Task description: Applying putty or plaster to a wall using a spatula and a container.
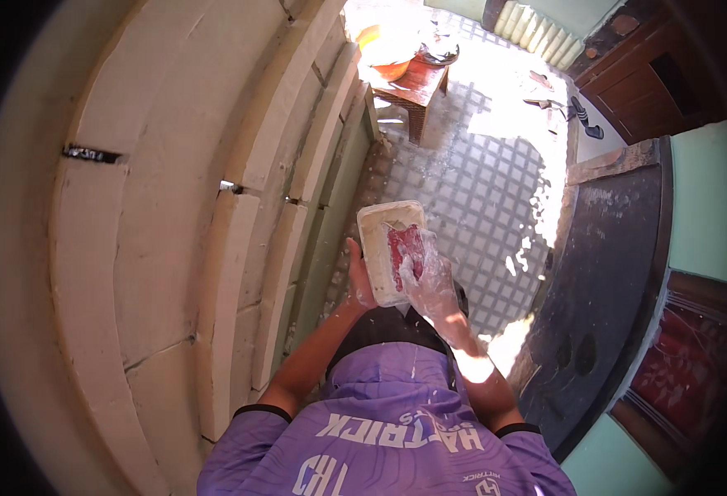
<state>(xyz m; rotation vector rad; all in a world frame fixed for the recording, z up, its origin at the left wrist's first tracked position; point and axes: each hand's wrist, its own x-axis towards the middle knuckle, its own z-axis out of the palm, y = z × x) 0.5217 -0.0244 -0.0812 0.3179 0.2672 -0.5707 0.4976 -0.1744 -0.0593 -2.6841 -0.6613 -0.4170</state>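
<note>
My left hand (358, 279) holds a cream rectangular tub (373, 256) at its left edge, with part of the hand hidden beneath it. White, paste-like smears coat the tub's inside and rim. Over the tub, my right hand (434, 288) is closed on a red, flat piece (403, 248) streaked with the same white stuff; whether it is a sponge, a cloth or a scraper I cannot tell. White residue covers my right hand down to the wrist.
Cream stepped ledges (235, 273) with gaps at their joints rise close on my left. Ahead stands a small wooden table (417, 87) with an orange basin (390, 70). Tiled floor (487, 186) stretches forward; a dark slab (599, 273) lies right, near black slippers (585, 118).
</note>
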